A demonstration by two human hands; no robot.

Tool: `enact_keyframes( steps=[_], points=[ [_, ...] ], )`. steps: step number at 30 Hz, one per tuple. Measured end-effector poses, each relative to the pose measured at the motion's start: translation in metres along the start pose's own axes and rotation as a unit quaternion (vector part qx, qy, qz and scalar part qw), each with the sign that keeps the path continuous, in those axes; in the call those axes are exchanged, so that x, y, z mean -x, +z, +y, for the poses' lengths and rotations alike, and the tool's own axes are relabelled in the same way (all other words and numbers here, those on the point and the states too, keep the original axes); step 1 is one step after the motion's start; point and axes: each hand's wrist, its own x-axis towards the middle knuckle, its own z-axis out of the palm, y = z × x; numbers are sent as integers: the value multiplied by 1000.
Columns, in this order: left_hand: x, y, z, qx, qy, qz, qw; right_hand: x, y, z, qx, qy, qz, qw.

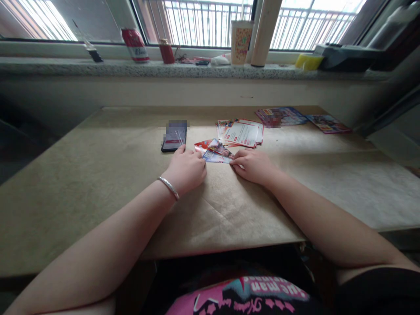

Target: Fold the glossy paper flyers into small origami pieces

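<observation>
A folded printed paper (217, 156), blue and white with a picture flap, lies low on the table between my hands. My left hand (187, 168), with a silver bangle at the wrist, has its curled fingers on the paper's left corner; one finger reaches the lower edge of a phone (175, 136). At the opposite corner, my right hand (252, 165) pinches the paper between thumb and fingers. Red printed paper (202, 144) shows just behind the folded piece. A loose pile of white cards with red borders (244, 132) lies beyond my right hand.
Colourful printed sheets (285, 116) lie at the back right, with another sheet (329, 123) beside them. Along the granite windowsill (197, 70) stand a red-and-white can (135, 46), a red lighter-like object (166, 51), a patterned cup (241, 43) and a yellow item (309, 62).
</observation>
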Motion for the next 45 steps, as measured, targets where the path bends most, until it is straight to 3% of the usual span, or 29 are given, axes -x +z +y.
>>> enact_keyframes(
  steps=[8, 13, 21, 26, 32, 41, 45],
  points=[
    [-1, -5, -5, 6, 3, -38, 999, 0, -2, -1, 6, 0, -3, 1000],
    [-3, 0, 0, 42, 23, 11, 999, 0, -5, 4, 24, 14, -11, 1000],
    [-12, 32, -16, 119, 69, 99, 986, 0, -3, 9, 18, 10, 10, 1000],
    [-14, 32, -15, 106, 109, 98, 984, 1, 1, 12, -11, 2, 36, 999],
    [-16, 30, -7, 107, 105, 123, 981, -2, 9, 7, -10, -26, 82, 996],
    [-20, 39, -5, 126, 64, 139, 980, -10, 12, 2, -35, -16, 60, 997],
    [-20, 34, -4, 109, 90, 130, 981, -11, 12, 6, -44, -27, 43, 998]
  ],
)
